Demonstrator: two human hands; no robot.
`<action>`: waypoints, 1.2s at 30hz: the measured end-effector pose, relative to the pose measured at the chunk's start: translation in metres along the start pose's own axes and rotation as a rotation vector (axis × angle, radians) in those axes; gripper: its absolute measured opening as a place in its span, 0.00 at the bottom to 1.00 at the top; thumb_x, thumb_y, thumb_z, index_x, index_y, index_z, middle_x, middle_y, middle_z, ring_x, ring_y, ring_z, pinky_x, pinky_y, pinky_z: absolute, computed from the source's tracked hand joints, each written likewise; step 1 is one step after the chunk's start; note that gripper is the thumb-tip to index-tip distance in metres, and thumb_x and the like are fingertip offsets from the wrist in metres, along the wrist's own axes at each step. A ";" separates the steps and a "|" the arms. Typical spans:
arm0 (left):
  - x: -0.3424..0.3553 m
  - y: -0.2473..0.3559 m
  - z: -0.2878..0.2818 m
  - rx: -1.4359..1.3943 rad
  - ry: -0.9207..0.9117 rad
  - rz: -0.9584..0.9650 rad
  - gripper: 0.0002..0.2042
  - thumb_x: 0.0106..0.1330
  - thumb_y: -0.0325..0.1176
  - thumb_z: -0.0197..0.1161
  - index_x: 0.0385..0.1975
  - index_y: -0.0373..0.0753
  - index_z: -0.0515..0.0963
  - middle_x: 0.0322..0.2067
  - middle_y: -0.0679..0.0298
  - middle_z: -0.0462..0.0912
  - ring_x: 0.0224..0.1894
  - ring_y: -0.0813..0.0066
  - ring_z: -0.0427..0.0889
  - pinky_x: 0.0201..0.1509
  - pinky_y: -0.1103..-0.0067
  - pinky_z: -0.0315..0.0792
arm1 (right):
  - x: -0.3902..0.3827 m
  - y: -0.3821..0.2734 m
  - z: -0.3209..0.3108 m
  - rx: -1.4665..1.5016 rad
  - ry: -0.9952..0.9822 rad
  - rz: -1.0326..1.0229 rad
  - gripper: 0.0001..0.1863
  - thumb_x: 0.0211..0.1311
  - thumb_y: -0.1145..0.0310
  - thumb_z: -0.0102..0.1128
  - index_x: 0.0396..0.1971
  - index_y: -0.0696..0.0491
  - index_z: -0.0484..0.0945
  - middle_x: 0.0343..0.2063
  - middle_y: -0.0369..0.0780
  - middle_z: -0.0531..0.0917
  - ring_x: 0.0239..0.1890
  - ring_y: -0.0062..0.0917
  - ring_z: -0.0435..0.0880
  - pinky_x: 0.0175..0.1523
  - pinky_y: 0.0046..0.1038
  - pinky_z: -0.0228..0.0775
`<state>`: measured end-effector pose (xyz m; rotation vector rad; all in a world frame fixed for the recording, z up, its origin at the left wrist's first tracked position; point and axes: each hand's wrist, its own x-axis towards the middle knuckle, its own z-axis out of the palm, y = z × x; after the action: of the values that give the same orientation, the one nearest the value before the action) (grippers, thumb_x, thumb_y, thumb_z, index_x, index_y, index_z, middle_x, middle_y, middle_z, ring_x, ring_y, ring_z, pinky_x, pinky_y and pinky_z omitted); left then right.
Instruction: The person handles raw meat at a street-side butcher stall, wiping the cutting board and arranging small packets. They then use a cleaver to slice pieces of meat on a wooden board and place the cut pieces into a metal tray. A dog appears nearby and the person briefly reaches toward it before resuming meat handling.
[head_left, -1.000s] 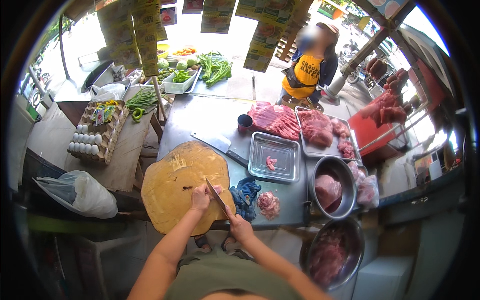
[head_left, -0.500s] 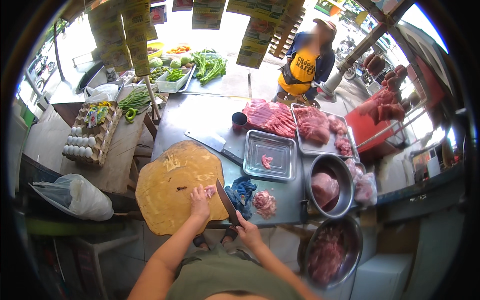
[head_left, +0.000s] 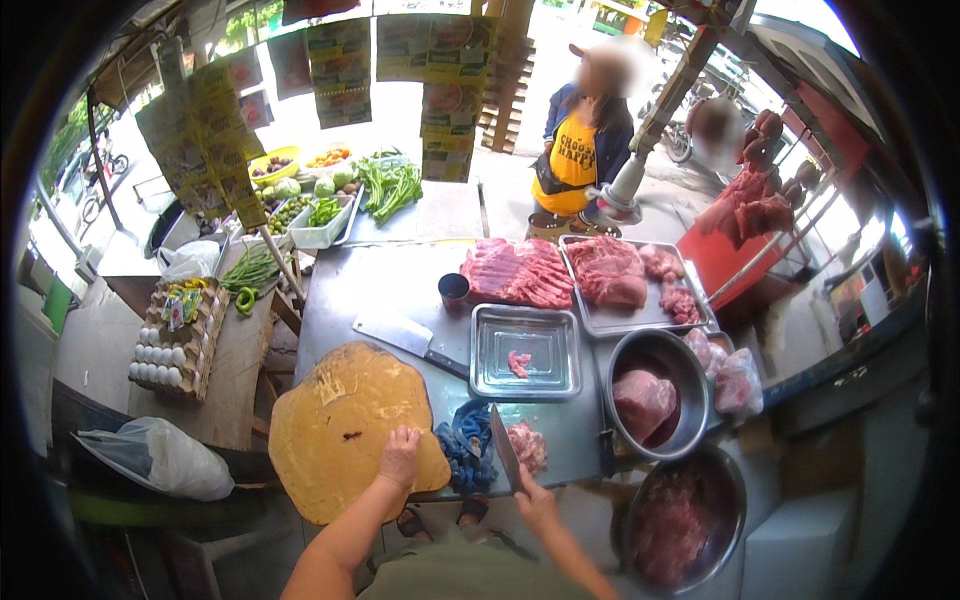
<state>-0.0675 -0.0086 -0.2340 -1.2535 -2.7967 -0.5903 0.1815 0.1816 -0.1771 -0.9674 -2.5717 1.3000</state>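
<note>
My left hand [head_left: 399,460] rests on the round wooden chopping block [head_left: 340,420], fingers bent and pressed together. Whatever lies under them is hidden. In my right hand [head_left: 537,503] is a knife [head_left: 506,452] with a long dark blade, held past the block's right side. Its blade points away from me, between a crumpled blue cloth [head_left: 466,445] and a small heap of chopped meat [head_left: 528,447] on the metal table. Farther back, a clear rectangular tray [head_left: 525,375] holds a little piece of meat [head_left: 518,364]. A cleaver [head_left: 400,336] lies left of that tray.
A rib slab [head_left: 515,272], a dark cup [head_left: 454,290] and a meat tray [head_left: 640,325] stand at the back. Steel bowls with meat [head_left: 702,395] [head_left: 735,525] are at the right. Egg trays [head_left: 200,340] sit left. Sachets [head_left: 340,75] hang overhead. A person [head_left: 580,150] stands beyond the table.
The knife has moved right, off the block's edge to beside the chopped heap. The meat piece at my left fingertips no longer shows. My view has shifted.
</note>
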 end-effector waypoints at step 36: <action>0.205 0.142 0.035 -1.577 -0.297 -0.771 0.21 0.73 0.36 0.55 0.60 0.30 0.65 0.54 0.57 0.78 0.48 0.68 0.81 0.48 0.71 0.78 | -0.015 0.106 -0.048 0.213 0.219 0.180 0.35 0.53 0.82 0.55 0.66 0.60 0.64 0.54 0.51 0.79 0.55 0.33 0.79 0.60 0.26 0.67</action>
<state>-0.0987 0.2367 -0.1848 0.0785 -2.6015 -3.1351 0.2627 0.2525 -0.2240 -1.2429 -2.1767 1.3884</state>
